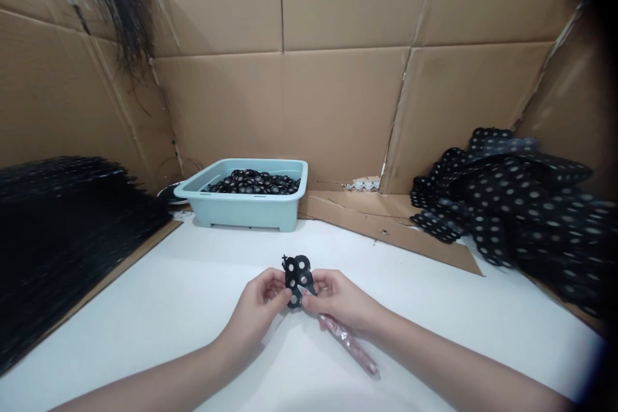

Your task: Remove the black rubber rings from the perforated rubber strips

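Close in front of me, my left hand (pixel 264 301) pinches the left edge of a small black piece with rows of round pale-centred spots (pixel 302 264). My right hand (pixel 338 299) is closed on a small knife (pixel 348 342) with a reddish handle wrapped in clear film. The knife's pale pointed tip lies over the lower middle of the black piece, and the handle slants down to the right. The right fingers also touch the piece's right edge. Whether the tip cuts into the piece, I cannot tell.
A pale blue plastic basin (pixel 241 211) holds many small black round pieces. At right lies a heap of black spotted sheets (pixel 521 206). On the left is a tall stack of black sheets (pixel 72 232). Cardboard walls (pixel 342 109) surround the white tabletop (pixel 193 296); black strands (pixel 118 6) hang upper left.
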Demonstrator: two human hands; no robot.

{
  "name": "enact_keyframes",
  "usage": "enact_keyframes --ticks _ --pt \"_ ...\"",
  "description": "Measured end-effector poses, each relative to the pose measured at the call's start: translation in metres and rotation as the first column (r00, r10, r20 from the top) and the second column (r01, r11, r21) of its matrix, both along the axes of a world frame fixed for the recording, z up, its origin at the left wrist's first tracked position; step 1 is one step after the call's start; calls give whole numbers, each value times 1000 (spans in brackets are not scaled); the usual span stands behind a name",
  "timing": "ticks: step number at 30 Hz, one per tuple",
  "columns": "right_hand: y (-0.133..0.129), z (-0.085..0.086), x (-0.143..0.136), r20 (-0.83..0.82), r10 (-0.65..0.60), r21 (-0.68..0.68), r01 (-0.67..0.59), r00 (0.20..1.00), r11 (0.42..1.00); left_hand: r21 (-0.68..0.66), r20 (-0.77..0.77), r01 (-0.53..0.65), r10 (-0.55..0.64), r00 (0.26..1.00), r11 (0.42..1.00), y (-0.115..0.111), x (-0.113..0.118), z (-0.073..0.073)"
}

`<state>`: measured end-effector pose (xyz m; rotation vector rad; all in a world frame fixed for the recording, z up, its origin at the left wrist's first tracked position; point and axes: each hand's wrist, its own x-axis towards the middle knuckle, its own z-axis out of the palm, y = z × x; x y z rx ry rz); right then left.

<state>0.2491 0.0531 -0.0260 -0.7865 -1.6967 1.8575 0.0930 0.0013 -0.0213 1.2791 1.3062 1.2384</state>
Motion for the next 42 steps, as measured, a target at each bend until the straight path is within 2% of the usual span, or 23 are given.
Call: enact_keyframes --ticks 6,11,16,18,20,25,30,34,39,42 --pt "-6 -9 -7 96 -113 53 108 989 993 -7 -124 -62 61 990 998 -1 1 -4" --pt "-5 -15 -12 197 -176 83 162 964 983 -31 -111 -126 122 986 992 -6 8 -1" --pt "0 -14 -17 271 -136 38 130 953 991 -66 -42 -61 59 997 996 -9 12 -1" --pt "1 -13 -18 264 -142 36 138 954 990 -76 -41 -45 42 998 996 -10 12 -2" --pt "2 -13 -15 245 -133 41 126 960 991 -62 -83 -80 75 994 995 -9 12 -4" --pt "3 -13 -1 104 20 23 -22 994 999 -4 -152 -170 168 974 985 -6 5 -7" --pt "2 -10 2 43 -3 -10 3 999 1000 12 -133 -177 177 975 984 -3 -5 -10" --pt "-1 -7 -1 31 -33 -5 33 999 999 28 -65 -158 159 985 987 -3 -4 -7" --pt "-3 -8 -1 43 -28 16 28 999 999 -50 -26 -75 74 997 996 -4 0 3" --pt "-1 -11 0 60 -10 42 8 998 999 -100 -4 -65 65 998 993 -5 0 7"
